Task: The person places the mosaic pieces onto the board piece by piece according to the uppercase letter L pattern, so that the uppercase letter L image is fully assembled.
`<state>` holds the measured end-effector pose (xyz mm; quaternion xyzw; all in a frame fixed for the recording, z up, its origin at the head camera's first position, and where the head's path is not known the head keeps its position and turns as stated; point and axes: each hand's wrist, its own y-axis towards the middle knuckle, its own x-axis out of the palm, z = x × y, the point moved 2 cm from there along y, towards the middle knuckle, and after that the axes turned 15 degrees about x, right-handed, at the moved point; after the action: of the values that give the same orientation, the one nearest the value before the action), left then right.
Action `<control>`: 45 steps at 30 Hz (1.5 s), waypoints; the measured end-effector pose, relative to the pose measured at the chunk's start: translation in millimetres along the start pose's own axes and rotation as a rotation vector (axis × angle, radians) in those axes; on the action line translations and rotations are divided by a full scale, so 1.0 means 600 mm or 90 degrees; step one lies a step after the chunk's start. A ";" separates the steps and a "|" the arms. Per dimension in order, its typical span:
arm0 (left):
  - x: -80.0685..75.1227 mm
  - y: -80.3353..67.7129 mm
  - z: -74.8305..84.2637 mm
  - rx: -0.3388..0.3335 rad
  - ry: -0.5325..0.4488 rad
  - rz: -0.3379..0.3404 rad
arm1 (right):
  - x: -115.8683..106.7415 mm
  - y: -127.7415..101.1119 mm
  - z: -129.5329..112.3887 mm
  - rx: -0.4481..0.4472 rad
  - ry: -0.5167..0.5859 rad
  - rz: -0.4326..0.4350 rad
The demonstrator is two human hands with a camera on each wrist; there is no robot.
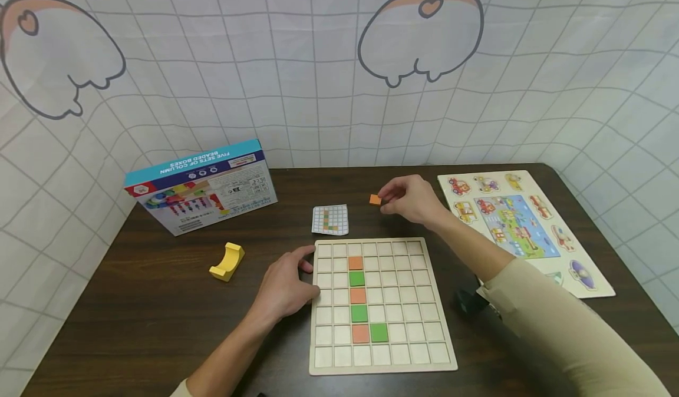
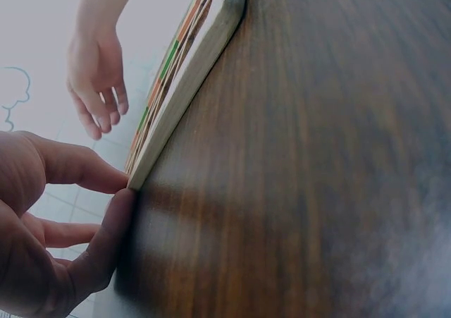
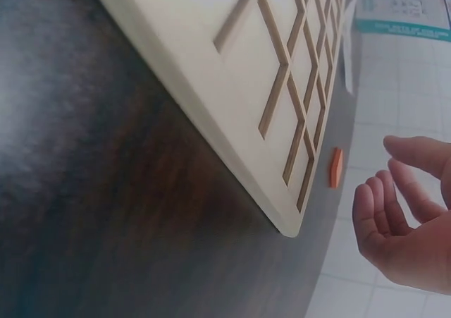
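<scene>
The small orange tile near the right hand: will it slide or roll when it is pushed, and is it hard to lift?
The orange tile looks flat and square, so it should slide, not roll. It seems thin and probably light. Lying flat on the table, it may need a fingertip pinch from the right hand.

The blue box (image 1: 204,188) bore, upside down, the words "FIVE SETS OF COLUMN BEADED BOXES". Its smaller print could not be read.

Four orange tiles (image 1: 375,199) (one off the board), three green tiles (image 1: 357,278), two hands (image 1: 411,199)
</scene>
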<state>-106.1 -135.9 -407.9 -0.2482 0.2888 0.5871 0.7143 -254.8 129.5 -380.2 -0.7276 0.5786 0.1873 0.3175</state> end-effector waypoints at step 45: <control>-0.004 0.000 0.005 -0.015 -0.015 -0.010 | 0.021 0.073 -0.014 0.034 -0.084 -0.034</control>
<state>-106.2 -135.6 -404.2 -0.2520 0.2711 0.5878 0.7193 -294.7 109.3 -393.1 -0.7204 0.5413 0.2109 0.3789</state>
